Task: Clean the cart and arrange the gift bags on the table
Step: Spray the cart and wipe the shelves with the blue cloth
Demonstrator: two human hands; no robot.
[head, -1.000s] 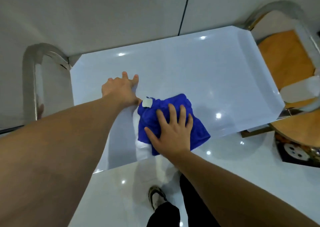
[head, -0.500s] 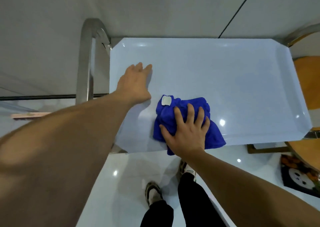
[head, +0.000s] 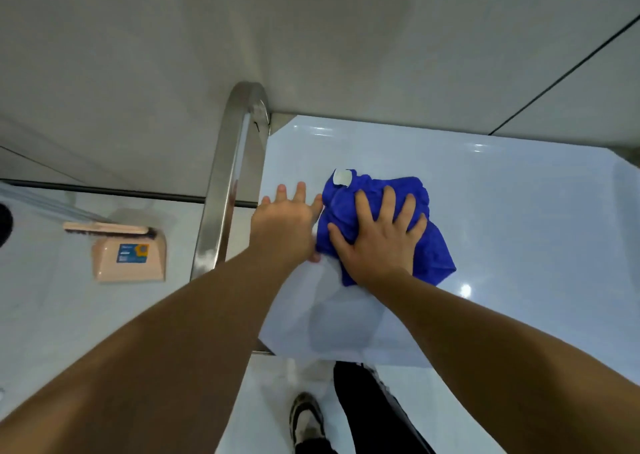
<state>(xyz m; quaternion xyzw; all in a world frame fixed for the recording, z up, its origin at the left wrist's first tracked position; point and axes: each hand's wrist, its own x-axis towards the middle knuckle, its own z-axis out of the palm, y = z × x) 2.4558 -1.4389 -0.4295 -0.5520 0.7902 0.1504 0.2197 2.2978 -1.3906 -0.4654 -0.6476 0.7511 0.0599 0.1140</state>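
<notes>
The cart's pale blue-white top (head: 502, 232) fills the right half of the head view. A crumpled blue cloth (head: 434, 249) with a white tag lies near its left end. My right hand (head: 377, 239) presses flat on the cloth, fingers spread. My left hand (head: 285, 223) rests flat on the cart top just left of the cloth, fingers straight, close to the cart's left edge. No gift bags are in view.
The cart's steel handle bar (head: 228, 183) arches up at its left end. A pink dustpan with a brush (head: 128, 251) lies on the glossy floor to the left. A grey wall (head: 311, 38) stands right behind the cart. My feet (head: 306, 422) are below the cart's near edge.
The right hand has slid the cloth toward the cart's left end, up against the left hand. The view has swung left, bringing the dustpan into sight.
</notes>
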